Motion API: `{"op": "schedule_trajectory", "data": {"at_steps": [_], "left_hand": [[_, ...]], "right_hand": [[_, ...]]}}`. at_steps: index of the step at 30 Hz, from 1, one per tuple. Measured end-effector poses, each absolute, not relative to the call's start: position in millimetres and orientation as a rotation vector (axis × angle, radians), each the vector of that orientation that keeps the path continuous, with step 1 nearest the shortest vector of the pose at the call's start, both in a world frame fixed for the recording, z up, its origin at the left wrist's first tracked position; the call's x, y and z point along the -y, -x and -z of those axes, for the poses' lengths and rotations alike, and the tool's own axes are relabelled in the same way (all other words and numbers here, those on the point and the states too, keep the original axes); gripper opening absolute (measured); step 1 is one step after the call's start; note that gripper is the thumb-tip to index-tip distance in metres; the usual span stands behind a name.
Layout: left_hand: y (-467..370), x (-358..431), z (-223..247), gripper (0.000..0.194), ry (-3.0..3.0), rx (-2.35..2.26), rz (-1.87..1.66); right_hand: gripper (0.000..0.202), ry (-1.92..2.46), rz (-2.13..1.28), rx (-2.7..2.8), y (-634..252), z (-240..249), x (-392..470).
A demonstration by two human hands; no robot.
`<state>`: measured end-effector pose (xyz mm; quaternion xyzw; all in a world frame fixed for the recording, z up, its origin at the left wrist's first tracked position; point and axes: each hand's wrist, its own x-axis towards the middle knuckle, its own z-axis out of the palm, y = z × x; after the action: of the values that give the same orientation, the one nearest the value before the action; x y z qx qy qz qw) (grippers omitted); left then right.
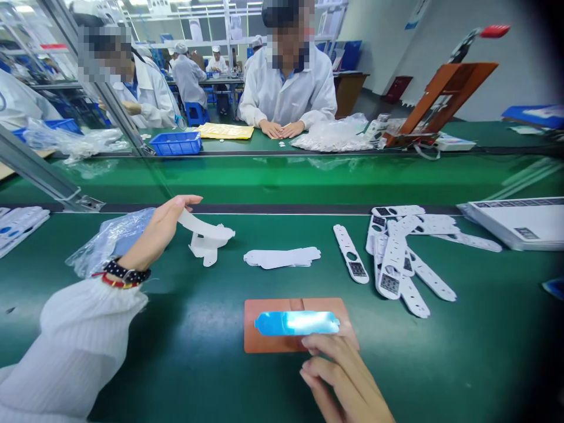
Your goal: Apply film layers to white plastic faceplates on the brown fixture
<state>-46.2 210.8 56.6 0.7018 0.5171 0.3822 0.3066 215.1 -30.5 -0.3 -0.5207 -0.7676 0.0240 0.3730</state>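
Note:
My left hand (161, 226) is raised on the left, with a curved white strip (205, 228) at its fingers, apparently pinched by a thumb I cannot see. Below that strip lie more loose white pieces (205, 251). A glossy blue strip (297, 323) rests lengthwise on an orange-brown rectangular block (251, 345) in front of me. My right hand (341, 376) is at the block's lower right edge, fingers bent and a little apart. Its index fingertip is close to the blue strip's lower edge; nothing shows between the fingers. A small stack of white strips (282, 258) lies beyond the block.
At right are a heap of white printed strips (394, 252), a single one (351, 254) and a white stack (520, 220). A clear plastic bag (114, 238) lies behind my left wrist. Across the bench, a person (288, 88) sits by a blue tray (176, 143) and an orange press (440, 106).

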Motion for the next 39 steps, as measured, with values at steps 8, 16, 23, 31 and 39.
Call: {"op": "schedule_trajectory", "data": {"at_steps": [8, 16, 23, 31, 39], "left_hand": [[44.2, -229.6, -39.9, 0.051, -1.899, -1.294, -0.703], [47.6, -227.2, -39.6, 0.054, -1.912, -1.333, -0.500], [63.9, -224.1, -41.0, 0.053, -1.886, -1.321, -0.413], [69.2, -227.1, -32.7, 0.055, -1.855, -1.275, -0.432], [55.1, -233.1, -25.7, 0.055, -1.830, -1.355, -0.484]], "right_hand": [[0.009, 1.391, -0.060, 1.853, -224.1, 11.9, 29.4], [0.011, 1.426, -0.081, 1.857, -226.3, 19.1, 29.3], [0.011, 1.457, -0.110, 1.867, -225.0, 25.6, 31.3], [0.013, 1.398, -0.144, 1.890, -220.6, 27.5, 26.7], [0.013, 1.377, -0.069, 1.808, -230.1, 24.6, 29.1]]}}
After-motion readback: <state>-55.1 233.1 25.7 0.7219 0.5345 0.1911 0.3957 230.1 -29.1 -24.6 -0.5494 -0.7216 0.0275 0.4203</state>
